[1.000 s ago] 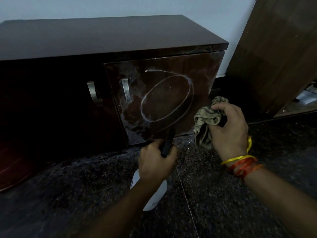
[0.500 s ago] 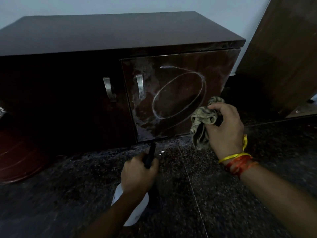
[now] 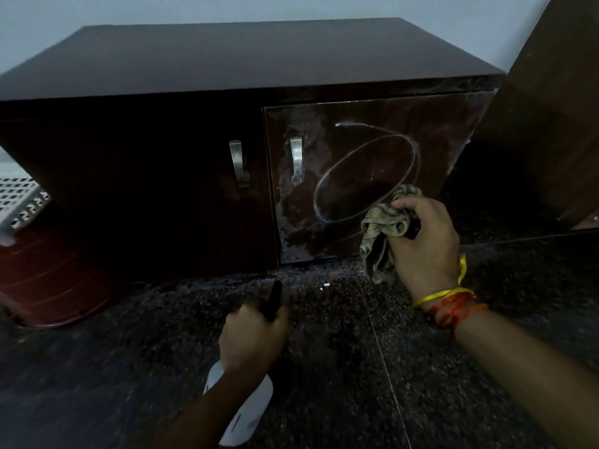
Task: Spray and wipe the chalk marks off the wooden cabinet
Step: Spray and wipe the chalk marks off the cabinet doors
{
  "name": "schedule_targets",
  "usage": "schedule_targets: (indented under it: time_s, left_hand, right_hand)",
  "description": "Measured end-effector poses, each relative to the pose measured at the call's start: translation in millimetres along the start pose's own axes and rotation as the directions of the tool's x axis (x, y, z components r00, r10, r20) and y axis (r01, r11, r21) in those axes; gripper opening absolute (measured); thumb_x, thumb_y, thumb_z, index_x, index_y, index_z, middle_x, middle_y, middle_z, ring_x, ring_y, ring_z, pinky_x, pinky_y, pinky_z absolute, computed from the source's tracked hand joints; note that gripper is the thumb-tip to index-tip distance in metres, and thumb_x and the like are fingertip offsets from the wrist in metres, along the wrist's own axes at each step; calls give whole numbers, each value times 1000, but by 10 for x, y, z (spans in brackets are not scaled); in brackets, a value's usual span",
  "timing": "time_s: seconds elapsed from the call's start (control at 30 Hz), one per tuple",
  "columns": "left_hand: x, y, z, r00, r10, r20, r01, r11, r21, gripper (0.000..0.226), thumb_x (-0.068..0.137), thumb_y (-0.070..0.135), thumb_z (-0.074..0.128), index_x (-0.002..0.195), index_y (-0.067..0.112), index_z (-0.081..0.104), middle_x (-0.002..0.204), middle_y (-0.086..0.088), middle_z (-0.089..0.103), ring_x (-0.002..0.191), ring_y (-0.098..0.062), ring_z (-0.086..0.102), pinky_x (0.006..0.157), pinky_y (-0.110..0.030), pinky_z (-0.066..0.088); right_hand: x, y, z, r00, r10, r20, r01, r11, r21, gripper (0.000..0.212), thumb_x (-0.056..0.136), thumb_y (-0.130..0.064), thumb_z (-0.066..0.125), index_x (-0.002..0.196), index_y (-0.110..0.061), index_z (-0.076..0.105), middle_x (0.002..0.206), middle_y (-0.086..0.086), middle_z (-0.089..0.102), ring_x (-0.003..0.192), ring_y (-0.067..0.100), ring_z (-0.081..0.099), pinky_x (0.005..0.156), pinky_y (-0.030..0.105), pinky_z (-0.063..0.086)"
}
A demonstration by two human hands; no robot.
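Right hand (image 3: 428, 241) gripping rag (image 3: 384, 228) at chalk oval (image 3: 366, 171) lower right; left hand (image 3: 251, 338) holding sprayer (image 3: 241, 413) low. Wiping is starting; next probably pressing rag across oval.

Cabinet (image 3: 201, 69): low, dark wood, two metal-handled doors, standing on the floor.
Chalk marks (image 3: 366, 171): white looping oval on the right door, with pale smears.
Spray bottle (image 3: 246, 413): white body, black nozzle, tilted toward the cabinet.
Cloth (image 3: 384, 228): crumpled, striped beige, at the oval's lower right edge.
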State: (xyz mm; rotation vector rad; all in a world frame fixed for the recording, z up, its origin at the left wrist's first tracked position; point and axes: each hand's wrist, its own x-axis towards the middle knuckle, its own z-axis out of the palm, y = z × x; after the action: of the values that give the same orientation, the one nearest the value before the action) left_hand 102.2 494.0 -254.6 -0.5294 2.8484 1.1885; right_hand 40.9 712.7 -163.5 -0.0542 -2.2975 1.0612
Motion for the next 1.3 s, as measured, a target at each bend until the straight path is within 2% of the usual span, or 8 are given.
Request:
schedule_targets:
  time_s: [0.23,0.37,0.57,0.77,0.9,1.0,1.13,1.3]
  left_hand:
    - [-80,20,45,999,32,40,-32,999,1,33,87,37,64,63,20,49,51,0,51,45,-19,50,44,-25,30]
    - [-97,156,69,997,61,52,-61,998,-16,39,86,36,63,56,24,41,48,3,44,43,-15,43,44,-25,25]
    - [-124,262,55,994,108,-32,-112,965,-235,40,90,28,59,55,23,39,46,2,37,41,-18,31,48,-26,24]
    - [-88,429,12,976,199,-86,-216,877,-429,36,94,15,60,62,24,48,49,0,38,45,-17,29,52,-34,27]
    - [-38,608,-73,959,240,-149,-282,819,-499,25,95,29,59,71,25,54,62,-16,47,51,-32,39,52,-48,37]
    - [-9,740,-201,952,248,-178,-305,790,-532,24,96,23,60,74,33,57,69,-15,51,54,-34,44,54,-52,41]
    - [5,806,-424,947,259,-190,-321,759,-566,26,93,25,59,75,43,63,70,-14,54,57,-37,48,54,-55,44]
    - [22,790,-641,948,250,-197,-319,757,-570,21,77,46,53,75,66,59,80,-11,60,55,-33,51,53,-50,42]
  right_hand:
    - [-14,45,-21,1000,25,2,-25,1000,-12,33,74,8,68,101,-11,64,112,9,56,97,7,49,86,5,33]
    - [-20,68,-47,999,35,-5,-35,999,-25,33,74,8,67,101,-11,64,112,8,56,96,5,47,83,-7,27]
    - [-9,29,-52,999,25,-23,-25,1000,-7,33,74,8,67,101,-9,64,111,10,56,99,8,49,88,8,33]
    - [218,-243,143,989,-51,-135,59,997,55,30,76,7,66,103,-6,62,118,17,49,112,19,51,98,1,29]
    - [556,-487,319,953,-85,-292,119,988,103,39,78,10,55,115,-1,55,133,24,40,127,30,42,103,1,20]
    - [744,-597,517,946,-120,-302,152,985,84,52,86,5,48,137,-1,38,152,25,17,143,29,17,115,15,14]
    - [792,-428,791,946,-235,-223,176,951,-253,67,86,-9,46,148,-6,20,154,28,5,143,43,6,115,56,12]
    - [757,-557,1039,833,-545,-99,482,801,-356,59,92,-24,42,146,-11,23,152,18,14,138,47,12,113,60,9]
